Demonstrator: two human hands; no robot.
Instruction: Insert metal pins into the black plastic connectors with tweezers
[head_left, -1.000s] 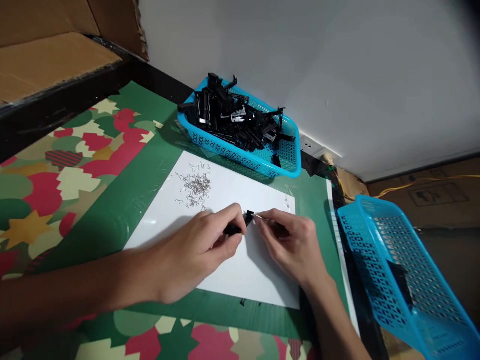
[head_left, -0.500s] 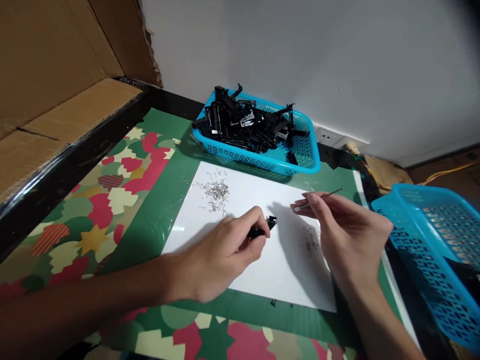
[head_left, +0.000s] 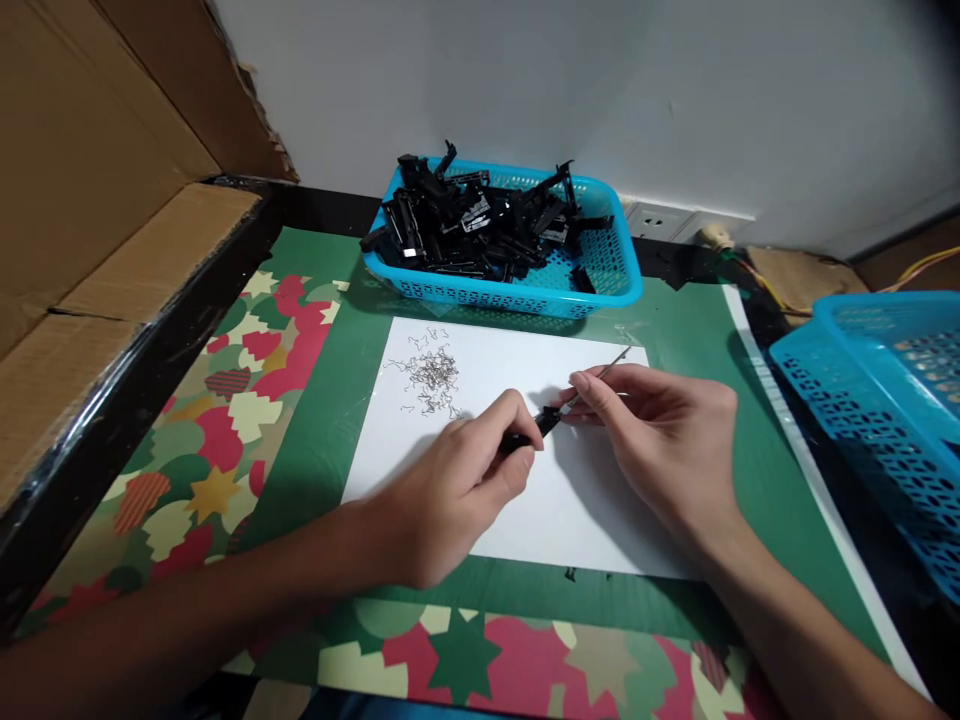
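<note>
Over a white sheet (head_left: 517, 520), my left hand (head_left: 465, 475) is closed on a small black plastic part (head_left: 547, 420), whose far end sticks out past the fingertips. My right hand (head_left: 660, 430) pinches a thin metal tool (head_left: 611, 365) between thumb and fingers. Its lower end is at the exposed end of the black part; whether they touch is too small to tell. A pile of small bent wire pieces (head_left: 435, 375) lies on the upper left of the sheet.
Behind the sheet stands a blue basket (head_left: 495, 290) heaped with black plastic parts (head_left: 480, 225). Another blue basket (head_left: 862, 400) is at the right edge. Cardboard (head_left: 150, 250) borders the left, and a wall socket (head_left: 656, 220) is at the back.
My right hand has moved left, bringing the metal tool to the end of the black part. The camera view has shifted a little. My left hand still grips the part.
</note>
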